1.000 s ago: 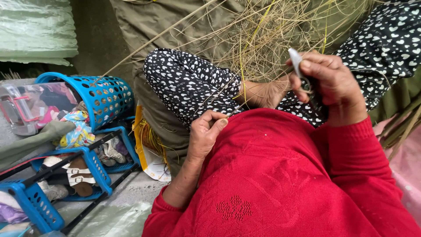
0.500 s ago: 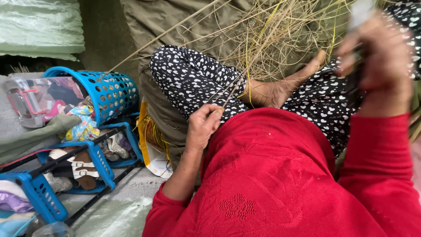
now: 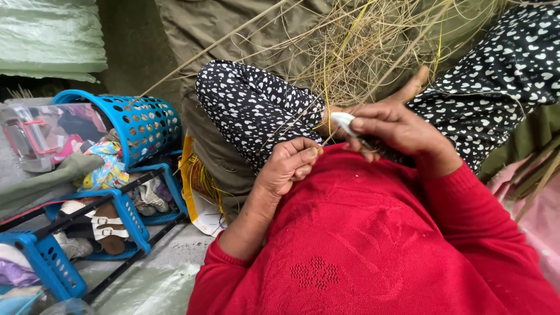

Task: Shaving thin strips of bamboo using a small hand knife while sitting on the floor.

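So the thin dry straw (image 3: 303, 125) sits pinched in the left hand (image 3: 289, 166), fingers curled shut on it just above the red sweater (image 3: 373, 245). Right hand (image 3: 399, 131) is closed around a small white tool (image 3: 341, 121), maybe a blade, hard to tell. Loose straw pile (image 3: 373, 52) lies past the knees; blue basket (image 3: 140, 125) off left.

To your left a blue basket (image 3: 137, 125) lies tipped beside a low blue rack (image 3: 70, 233) holding sandals and cloth. You have olive fabric (image 3: 192, 35) spread ahead, grey floor (image 3: 186, 245) below, and soft daylight throughout.
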